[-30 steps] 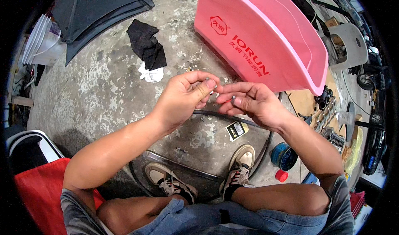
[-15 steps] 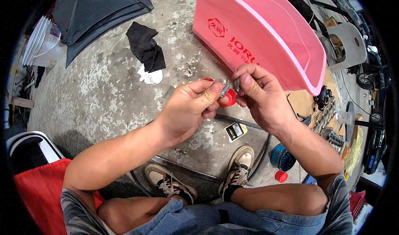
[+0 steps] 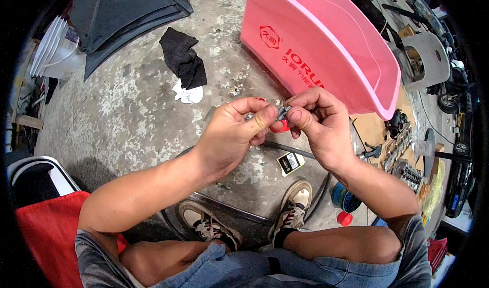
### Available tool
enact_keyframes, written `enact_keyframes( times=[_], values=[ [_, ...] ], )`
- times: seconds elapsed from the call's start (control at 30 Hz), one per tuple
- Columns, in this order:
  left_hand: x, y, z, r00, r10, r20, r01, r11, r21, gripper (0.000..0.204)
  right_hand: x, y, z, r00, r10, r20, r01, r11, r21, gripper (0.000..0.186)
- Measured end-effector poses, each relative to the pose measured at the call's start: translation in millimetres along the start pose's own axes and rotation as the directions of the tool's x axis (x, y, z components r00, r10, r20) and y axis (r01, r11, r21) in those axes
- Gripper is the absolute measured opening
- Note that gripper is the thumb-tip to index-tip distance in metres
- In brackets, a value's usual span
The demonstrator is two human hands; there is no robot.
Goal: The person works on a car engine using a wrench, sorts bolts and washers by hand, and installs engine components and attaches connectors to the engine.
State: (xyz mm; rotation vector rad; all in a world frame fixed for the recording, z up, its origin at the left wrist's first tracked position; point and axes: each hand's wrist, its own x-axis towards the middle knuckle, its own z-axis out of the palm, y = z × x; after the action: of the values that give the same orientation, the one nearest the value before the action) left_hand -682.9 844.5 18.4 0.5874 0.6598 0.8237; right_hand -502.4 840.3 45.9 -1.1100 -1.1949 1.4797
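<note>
In front of the pink tub, both hands meet in mid-air. My left hand (image 3: 229,135) pinches a small grey metal pin-like part (image 3: 280,113) between thumb and forefinger. Fingers of my right hand (image 3: 323,127) close on another small metal piece, mostly hidden by the fingertips. The two parts meet or overlap at the fingertips; I cannot tell whether they are joined. A red round cap-like thing (image 3: 279,128) shows beneath the hands, partly covered by them.
A large pink plastic tub (image 3: 285,58) stands ahead. Black cloth (image 3: 183,58) and white tissue (image 3: 188,93) lie on the stained concrete. Near my shoes are a black-and-yellow card (image 3: 290,162), a dark hose (image 3: 326,191), a blue tin (image 3: 346,197) and a red lid (image 3: 345,218). Engine parts (image 3: 402,160) lie right.
My right hand has come slightly down and inward, closing the gap between the small metal parts. The camera view has shifted a little.
</note>
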Motion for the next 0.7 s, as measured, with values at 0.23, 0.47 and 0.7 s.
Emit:
enact_keyframes(
  times=[0.23,0.47,0.7],
  values=[
    [-1.6,1.9,1.2,1.0,0.001,0.023,0.0,1.0,-0.026,0.013,-0.9,2.6,-2.9,1.0,-0.012,0.02,0.011,0.999,0.05,0.01],
    [-1.2,0.9,-2.3,0.999,-0.005,0.048,0.004,1.0,0.016,0.013,-1.2,4.2,-3.5,0.999,0.006,0.04,-0.009,0.998,0.07,0.01],
    [-1.1,-1.9,-6.0,0.999,-0.037,0.04,0.038,0.999,-0.03,0.01,-3.3,7.8,-2.0,0.999,-0.003,0.034,0.001,0.999,0.042,0.009]
  ],
)
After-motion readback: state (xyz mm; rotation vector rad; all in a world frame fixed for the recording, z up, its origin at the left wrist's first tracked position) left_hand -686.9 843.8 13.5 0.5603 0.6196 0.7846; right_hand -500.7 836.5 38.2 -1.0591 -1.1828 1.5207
